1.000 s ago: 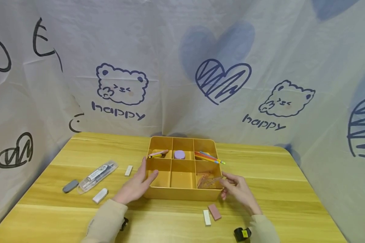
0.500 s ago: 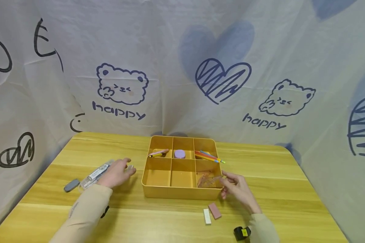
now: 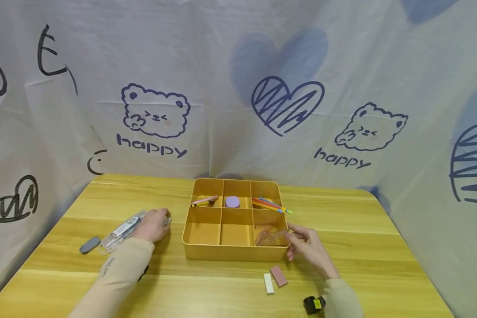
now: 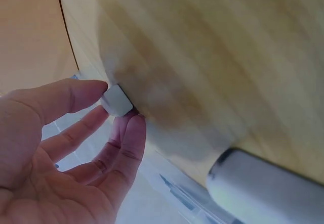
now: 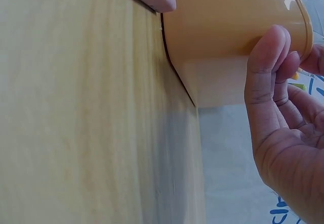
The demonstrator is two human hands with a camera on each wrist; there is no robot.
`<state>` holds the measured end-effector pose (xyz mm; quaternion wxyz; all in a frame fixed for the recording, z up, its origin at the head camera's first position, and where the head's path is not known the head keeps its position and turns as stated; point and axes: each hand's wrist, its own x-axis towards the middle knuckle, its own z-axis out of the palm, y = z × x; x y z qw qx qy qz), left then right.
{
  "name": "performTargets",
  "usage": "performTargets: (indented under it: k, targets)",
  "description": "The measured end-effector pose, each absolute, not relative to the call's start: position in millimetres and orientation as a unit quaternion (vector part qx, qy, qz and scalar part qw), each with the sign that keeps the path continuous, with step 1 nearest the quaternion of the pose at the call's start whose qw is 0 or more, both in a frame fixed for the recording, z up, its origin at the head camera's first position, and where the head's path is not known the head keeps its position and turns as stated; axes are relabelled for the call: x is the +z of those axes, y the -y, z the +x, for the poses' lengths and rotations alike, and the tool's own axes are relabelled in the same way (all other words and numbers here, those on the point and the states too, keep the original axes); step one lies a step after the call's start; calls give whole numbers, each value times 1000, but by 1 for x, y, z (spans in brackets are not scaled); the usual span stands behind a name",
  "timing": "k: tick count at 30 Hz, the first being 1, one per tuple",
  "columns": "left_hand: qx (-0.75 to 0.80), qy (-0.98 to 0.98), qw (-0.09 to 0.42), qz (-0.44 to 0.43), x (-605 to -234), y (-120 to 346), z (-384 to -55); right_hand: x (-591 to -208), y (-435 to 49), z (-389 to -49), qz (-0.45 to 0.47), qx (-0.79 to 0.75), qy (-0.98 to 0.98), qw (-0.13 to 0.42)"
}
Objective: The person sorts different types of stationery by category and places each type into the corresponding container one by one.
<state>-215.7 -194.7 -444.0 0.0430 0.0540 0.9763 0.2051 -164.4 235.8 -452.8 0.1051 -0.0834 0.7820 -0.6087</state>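
My left hand [image 3: 153, 225] is at the left of the table, over the end of a clear plastic pencil case [image 3: 119, 234]. In the left wrist view its thumb and fingers pinch a small white eraser [image 4: 117, 101] close above the tabletop. My right hand [image 3: 308, 247] grips the right wall of a yellow six-compartment organizer box [image 3: 234, 253], with the thumb at the rim and curled fingers against the outside, as the right wrist view shows. Clear set squares [image 3: 267, 234] lie in the compartment beside that hand.
Back compartments hold pens [image 3: 202, 202], a purple round item [image 3: 232, 202] and colored pencils [image 3: 270, 205]. A grey eraser [image 3: 90, 244] lies left of the case. A rounded whitish block [image 4: 268, 188] is near my left hand. Pink [image 3: 278, 276] and white [image 3: 268, 283] erasers lie before the box.
My left hand has let go of the box's left side, moved left to the table and taken hold of the small white eraser. The right hand stays at the box.
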Motion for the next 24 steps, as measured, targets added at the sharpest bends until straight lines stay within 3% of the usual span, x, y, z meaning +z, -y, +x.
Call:
performTargets:
  k: [7, 24]
  targets:
    - [236, -970, 11, 59, -438, 192, -208, -454, -236, -165, -91, -609, -781, 103]
    - [305, -933, -146, 125, -397, 154, -162, -454, -235, -164, -86, -611, -780, 101]
